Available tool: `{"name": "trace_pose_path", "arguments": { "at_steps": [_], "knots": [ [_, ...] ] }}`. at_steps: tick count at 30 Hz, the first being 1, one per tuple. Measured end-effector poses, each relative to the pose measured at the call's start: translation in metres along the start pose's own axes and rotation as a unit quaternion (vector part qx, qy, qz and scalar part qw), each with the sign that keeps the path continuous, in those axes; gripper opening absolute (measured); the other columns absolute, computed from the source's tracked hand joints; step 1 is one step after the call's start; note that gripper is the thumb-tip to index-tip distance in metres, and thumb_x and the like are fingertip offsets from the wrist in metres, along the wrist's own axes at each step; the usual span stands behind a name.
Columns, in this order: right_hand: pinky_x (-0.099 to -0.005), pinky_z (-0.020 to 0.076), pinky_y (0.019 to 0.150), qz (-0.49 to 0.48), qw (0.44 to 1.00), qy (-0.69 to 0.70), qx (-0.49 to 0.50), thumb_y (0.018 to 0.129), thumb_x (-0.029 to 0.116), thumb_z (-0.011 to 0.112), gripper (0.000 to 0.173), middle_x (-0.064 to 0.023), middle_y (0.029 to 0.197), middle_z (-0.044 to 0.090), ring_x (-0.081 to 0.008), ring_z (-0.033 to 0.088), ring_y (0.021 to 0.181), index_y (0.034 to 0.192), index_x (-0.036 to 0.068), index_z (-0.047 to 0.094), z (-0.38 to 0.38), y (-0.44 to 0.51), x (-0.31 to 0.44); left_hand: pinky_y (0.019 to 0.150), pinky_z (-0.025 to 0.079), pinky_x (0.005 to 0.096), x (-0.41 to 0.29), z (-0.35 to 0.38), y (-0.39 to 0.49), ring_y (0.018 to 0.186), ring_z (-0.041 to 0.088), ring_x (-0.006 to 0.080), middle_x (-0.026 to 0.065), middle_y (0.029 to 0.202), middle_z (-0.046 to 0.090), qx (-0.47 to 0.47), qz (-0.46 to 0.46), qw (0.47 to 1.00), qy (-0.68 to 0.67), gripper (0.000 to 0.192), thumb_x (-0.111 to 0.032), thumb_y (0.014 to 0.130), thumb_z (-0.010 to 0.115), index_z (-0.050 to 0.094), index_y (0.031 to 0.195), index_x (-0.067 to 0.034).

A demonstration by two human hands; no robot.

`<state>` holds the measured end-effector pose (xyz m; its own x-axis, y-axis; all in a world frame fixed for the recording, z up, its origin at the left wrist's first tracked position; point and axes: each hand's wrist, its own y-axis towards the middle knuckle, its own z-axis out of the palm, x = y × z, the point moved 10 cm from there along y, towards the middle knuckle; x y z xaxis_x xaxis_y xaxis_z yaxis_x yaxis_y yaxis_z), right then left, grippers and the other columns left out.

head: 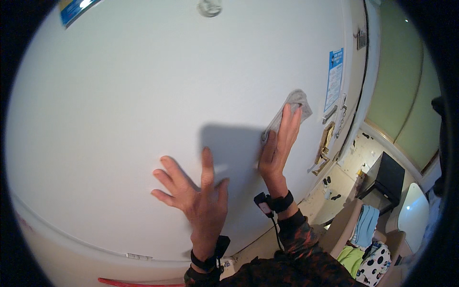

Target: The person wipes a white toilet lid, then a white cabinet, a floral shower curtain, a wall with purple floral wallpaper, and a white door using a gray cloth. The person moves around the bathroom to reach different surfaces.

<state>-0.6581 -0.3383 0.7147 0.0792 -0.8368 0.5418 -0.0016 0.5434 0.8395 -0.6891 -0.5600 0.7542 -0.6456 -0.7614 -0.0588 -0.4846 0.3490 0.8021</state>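
Observation:
A white door (118, 97) fills most of the view before me. My right hand (281, 143) lies flat over a folded grey cloth (299, 98) and presses it against the door, fingers stretched out and the thumb along the cloth's lower edge. To its left, my left hand (195, 190) has its fingers spread wide at the door's surface, with nothing in it. Both wrists wear black straps with small devices. A dark shadow falls on the door between the two hands.
Right of the cloth are a brass door handle (322, 165), a door chain (340, 122) and a blue-and-white notice (334, 79). A hinge (139, 257) sits at lower left. Folded clothes (365, 222) lie on a chair near a black cabinet (385, 179) and a white-topped table (412, 208).

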Motion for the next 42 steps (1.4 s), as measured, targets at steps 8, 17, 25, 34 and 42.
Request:
{"name": "trace_pose_path", "arguments": {
  "at_steps": [8, 17, 25, 34, 42],
  "knots": [
    [-0.0576, 0.0107, 0.119, -0.031, 0.999, 0.032, 0.008, 0.105, 0.053, 0.025, 0.07, -0.0269, 0.162, 0.015, -0.0441, 0.014, 0.15, 0.156, 0.005, 0.029, 0.018, -0.041, 0.096, 0.116, -0.005, 0.066, 0.057, -0.023, -0.038, 0.15, 0.0, 0.0515, 0.0322, 0.163, 0.003, 0.012, 0.015, 1.0, -0.008, 0.095, -0.031, 0.078, 0.08, 0.031, 0.157, -0.016],
    [-0.0602, 0.0153, 0.117, -0.144, 0.988, 0.034, 0.035, 0.104, 0.051, 0.035, 0.061, -0.0255, 0.162, 0.02, -0.0454, 0.019, 0.149, 0.153, 0.016, 0.041, 0.047, -0.102, 0.237, 0.116, -0.009, 0.0642, 0.152, -0.07, -0.075, 0.15, 0.005, 0.0514, 0.0308, 0.16, 0.016, -0.059, -0.021, 0.998, -0.017, 0.077, -0.039, 0.091, 0.068, 0.036, 0.154, -0.008],
    [-0.0678, 0.0167, 0.113, -0.103, 0.99, 0.051, 0.083, 0.093, 0.046, 0.055, 0.057, -0.027, 0.16, 0.022, -0.0523, 0.021, 0.146, 0.146, 0.026, 0.05, 0.06, -0.195, 0.256, 0.115, -0.002, 0.0693, 0.196, -0.077, -0.115, 0.151, 0.003, 0.0505, 0.0284, 0.164, 0.01, -0.108, 0.0, 0.989, 0.096, 0.087, -0.05, 0.085, 0.072, 0.034, 0.155, -0.013],
    [-0.0668, 0.0195, 0.113, -0.014, 0.994, 0.075, 0.083, 0.089, 0.035, 0.064, 0.052, -0.0299, 0.157, 0.025, -0.0525, 0.026, 0.143, 0.137, 0.018, 0.057, 0.055, -0.285, 0.203, 0.109, -0.005, 0.0758, 0.208, -0.058, -0.144, 0.146, -0.009, 0.0588, 0.0369, 0.16, -0.002, 0.011, 0.001, 0.997, 0.08, 0.085, -0.046, 0.083, 0.074, 0.035, 0.155, -0.019],
    [-0.0641, 0.0207, 0.115, 0.014, 0.998, 0.041, 0.043, 0.09, 0.041, 0.062, 0.047, -0.025, 0.152, 0.034, -0.0478, 0.032, 0.142, 0.135, 0.027, 0.059, 0.047, -0.311, 0.162, 0.112, -0.008, 0.069, 0.173, -0.041, -0.14, 0.149, -0.014, 0.0514, 0.0324, 0.162, -0.012, -0.015, 0.042, 0.987, 0.156, 0.088, -0.06, 0.09, 0.061, 0.027, 0.159, -0.018]
  ]
}}
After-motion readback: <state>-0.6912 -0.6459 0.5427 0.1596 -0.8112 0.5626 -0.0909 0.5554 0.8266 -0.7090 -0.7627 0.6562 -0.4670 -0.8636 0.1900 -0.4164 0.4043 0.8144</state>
